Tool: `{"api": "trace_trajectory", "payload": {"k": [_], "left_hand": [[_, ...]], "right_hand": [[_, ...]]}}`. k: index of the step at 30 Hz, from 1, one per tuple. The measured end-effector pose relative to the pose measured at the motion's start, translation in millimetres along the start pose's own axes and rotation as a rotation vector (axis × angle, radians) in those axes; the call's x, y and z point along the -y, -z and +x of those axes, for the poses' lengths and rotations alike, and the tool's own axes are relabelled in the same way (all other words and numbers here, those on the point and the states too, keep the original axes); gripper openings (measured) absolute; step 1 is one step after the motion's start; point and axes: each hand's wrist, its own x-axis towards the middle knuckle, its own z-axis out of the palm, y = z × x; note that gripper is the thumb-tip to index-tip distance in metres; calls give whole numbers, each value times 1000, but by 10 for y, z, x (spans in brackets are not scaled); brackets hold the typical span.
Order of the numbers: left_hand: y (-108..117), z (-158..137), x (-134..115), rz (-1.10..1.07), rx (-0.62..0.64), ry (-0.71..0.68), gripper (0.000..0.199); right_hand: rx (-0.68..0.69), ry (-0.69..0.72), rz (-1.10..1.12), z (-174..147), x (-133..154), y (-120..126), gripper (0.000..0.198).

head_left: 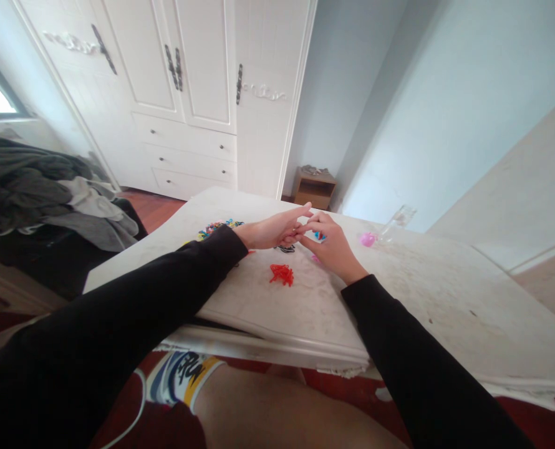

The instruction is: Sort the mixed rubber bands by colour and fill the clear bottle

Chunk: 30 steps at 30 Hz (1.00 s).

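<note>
My left hand [280,231] is over the white table, its thumb stretched out and its other fingers curled in. Against those fingers, my right hand [327,240] closes in a pinch. Whatever lies between the fingertips is too small to make out. Just below the hands is a pile of red loops [282,275], which look like small rubber bands. Black loops [285,248] lie partly hidden under my left hand. Behind my right hand some blue pieces [319,236] show, with a bit of pink near its palm. A mixed-colour heap of loops [216,228] is beyond my left wrist.
On the white table [446,299], a pink pile [367,239] sits beside a clear container [399,221] to the right. A white wardrobe [202,75] and a small wooden cabinet [313,187] stand behind. Grey clothes [29,181] are heaped at left.
</note>
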Motion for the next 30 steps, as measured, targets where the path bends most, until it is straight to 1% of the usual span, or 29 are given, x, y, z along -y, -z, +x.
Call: {"api": "trace_trajectory", "payload": {"k": [4, 8, 11, 12, 14, 17, 19, 21, 23, 26, 30], "left_hand": [[-62, -17, -5, -11, 14, 0, 35], [-73, -18, -11, -76, 2, 11, 25], [-42, -22, -18, -106, -18, -14, 9], [-25, -23, -16, -96, -25, -25, 9], [16, -20, 2, -51, -38, -53, 18], [80, 6, 54, 41, -55, -105, 25], [116, 33, 91, 94, -75, -94, 23], [144, 54, 122, 95, -91, -71, 29], [162, 62, 143, 79, -136, -64, 37], [170, 48, 154, 87, -171, -43, 47], [158, 21, 144, 125, -174, -48, 52]], "right_hand": [[6, -5, -12, 6, 4, 1, 10], [1, -38, -16, 5, 22, 20, 12], [-39, -73, -3, 3, 13, 27, 14], [-58, -89, -2, 4, 7, 28, 15], [-92, -120, -8, 5, -5, 28, 14], [-113, -145, -10, 7, -13, 33, 14], [-113, -147, -3, 7, -15, 38, 14], [-113, -147, 4, 5, -19, 40, 16], [-119, -155, 11, 3, -26, 40, 16], [-129, -169, 27, 0, -39, 36, 13], [-134, -190, 53, -3, -35, 32, 11]]}}
